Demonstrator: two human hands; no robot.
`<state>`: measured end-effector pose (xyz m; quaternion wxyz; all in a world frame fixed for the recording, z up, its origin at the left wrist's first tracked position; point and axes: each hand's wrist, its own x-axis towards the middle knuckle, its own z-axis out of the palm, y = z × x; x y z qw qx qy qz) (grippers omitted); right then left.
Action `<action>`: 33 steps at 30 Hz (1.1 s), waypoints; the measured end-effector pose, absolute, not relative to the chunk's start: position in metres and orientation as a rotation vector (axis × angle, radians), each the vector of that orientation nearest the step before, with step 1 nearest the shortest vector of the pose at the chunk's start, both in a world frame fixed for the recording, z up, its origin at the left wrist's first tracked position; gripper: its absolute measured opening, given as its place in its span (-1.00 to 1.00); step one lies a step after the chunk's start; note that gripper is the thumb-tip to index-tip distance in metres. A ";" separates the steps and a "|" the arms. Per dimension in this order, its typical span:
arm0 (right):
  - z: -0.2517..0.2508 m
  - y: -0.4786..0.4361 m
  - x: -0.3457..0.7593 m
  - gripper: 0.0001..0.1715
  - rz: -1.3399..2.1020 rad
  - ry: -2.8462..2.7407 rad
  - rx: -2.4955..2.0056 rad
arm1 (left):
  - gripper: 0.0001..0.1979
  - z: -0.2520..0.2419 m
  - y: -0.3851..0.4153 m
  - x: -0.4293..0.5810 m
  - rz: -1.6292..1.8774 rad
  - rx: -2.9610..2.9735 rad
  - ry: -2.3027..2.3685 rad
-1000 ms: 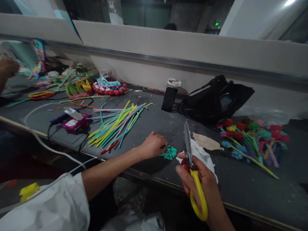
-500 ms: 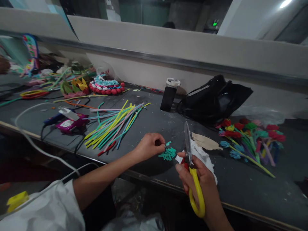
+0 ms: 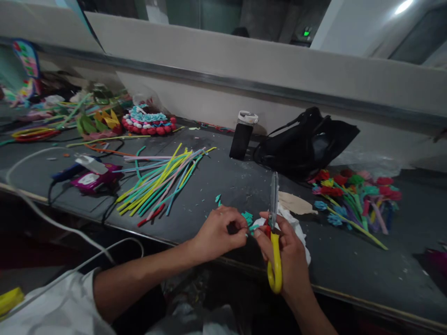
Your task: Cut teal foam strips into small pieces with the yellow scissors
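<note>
Here the left hand (image 3: pixel 218 232) pinches small teal pieces (image 3: pixel 248 217), and the right hand (image 3: pixel 288 253) grips closed yellow scissors (image 3: pixel 274 232) beside it.

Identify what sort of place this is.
Probably a craft workshop: a long dark workbench strewn with coloured craft sticks, a pile of artificial flowers at the right, and yellow-handled scissors in the right hand beside small teal cut pieces.

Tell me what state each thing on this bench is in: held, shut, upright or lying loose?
scissors: blades shut, pointing up, gripped by right hand
teal pieces: small heap, one seemingly pinched by left hand
bottle: upright, capped
black bag: slumped on its side
coloured sticks: lying loose, fanned out
flowers: heaped, lying down
</note>
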<state>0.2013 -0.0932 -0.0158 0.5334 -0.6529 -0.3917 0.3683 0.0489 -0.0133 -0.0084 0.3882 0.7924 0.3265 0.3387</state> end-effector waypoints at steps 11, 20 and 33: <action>-0.017 -0.092 0.209 -0.43 0.753 -1.050 -1.667 | -0.89 -0.012 -0.006 0.030 0.737 1.232 0.835; -0.013 -0.100 0.193 -0.39 0.983 -0.868 -1.505 | -0.85 -0.013 -0.025 0.034 0.692 1.047 0.772; -0.021 -0.105 0.193 -0.45 0.947 -0.909 -1.476 | -0.83 -0.024 -0.035 0.040 0.603 1.218 0.738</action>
